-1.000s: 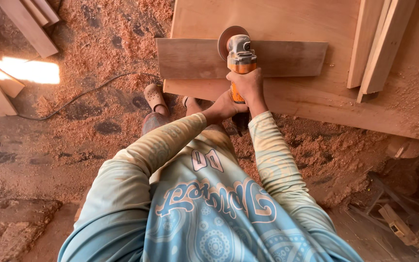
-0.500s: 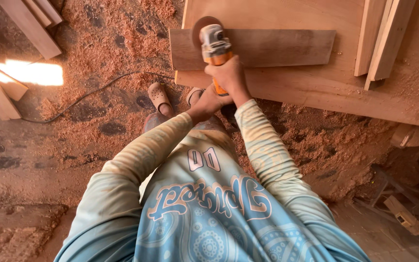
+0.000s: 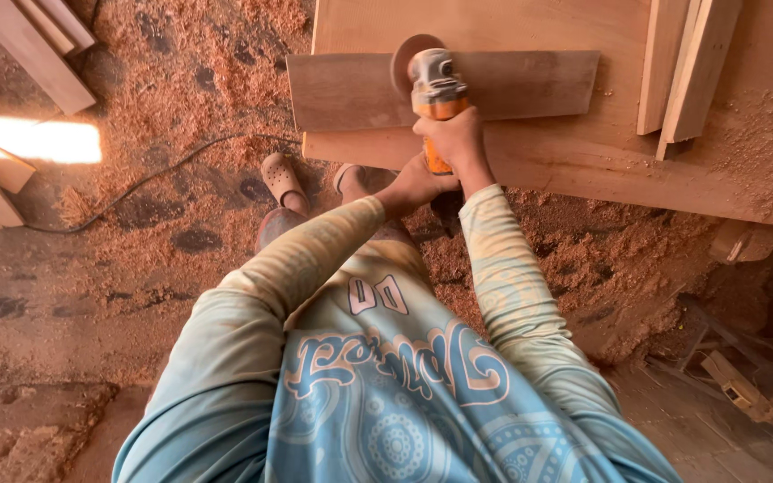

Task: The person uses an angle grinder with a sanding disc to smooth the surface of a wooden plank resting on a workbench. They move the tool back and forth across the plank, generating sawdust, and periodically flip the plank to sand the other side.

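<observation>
Orange-and-grey angle grinder (image 3: 436, 85) with a round brown disc sits on the flat brown plank (image 3: 512, 85) at top centre on the desk (image 3: 583, 170), right hand (image 3: 454, 143) grip clenched on its body, left hand (image 3: 409, 188) grip grasping its rear handle, sawdust-covered floor (image 3: 154, 250) below.
</observation>
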